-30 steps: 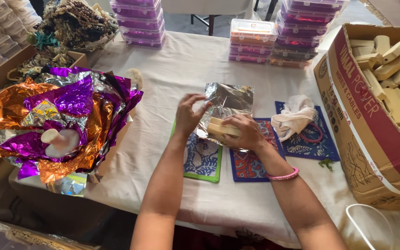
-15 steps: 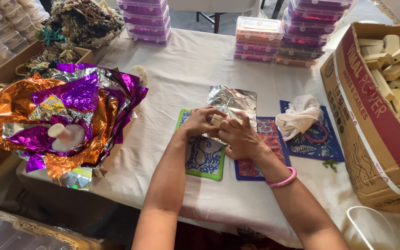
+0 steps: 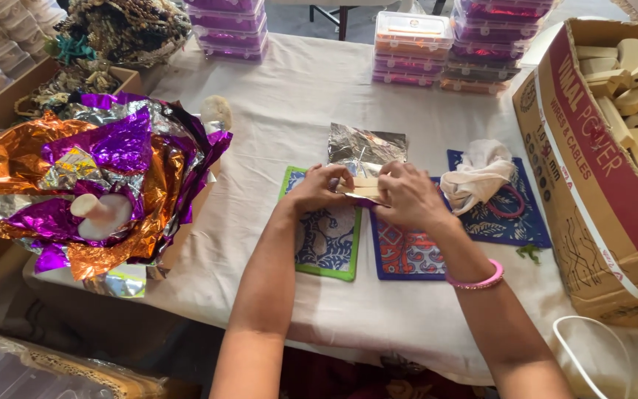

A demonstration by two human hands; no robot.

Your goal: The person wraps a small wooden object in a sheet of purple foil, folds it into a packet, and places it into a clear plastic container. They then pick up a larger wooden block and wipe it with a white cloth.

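My left hand (image 3: 317,191) and my right hand (image 3: 406,194) meet over the middle of the table and together pinch a small pale wooden block (image 3: 364,185) with a bit of purple foil under it. Just beyond the fingers lies a crinkled silver foil sheet (image 3: 363,148). Under my left hand is a green-edged patterned mat (image 3: 326,240). A blue-edged red patterned mat (image 3: 406,255) lies under my right wrist, which wears a pink bangle (image 3: 474,281).
A heap of orange, purple and silver foil (image 3: 90,177) fills a box at left. A cardboard box of wooden blocks (image 3: 614,111) stands at right. A white cloth (image 3: 478,177) lies on a blue mat. Stacked plastic boxes (image 3: 411,48) line the far edge of the white tablecloth (image 3: 289,96).
My hands have come closer together and lowered toward the mats, closing around the wooden block. The silver foil now lies flat behind them instead of being lifted.
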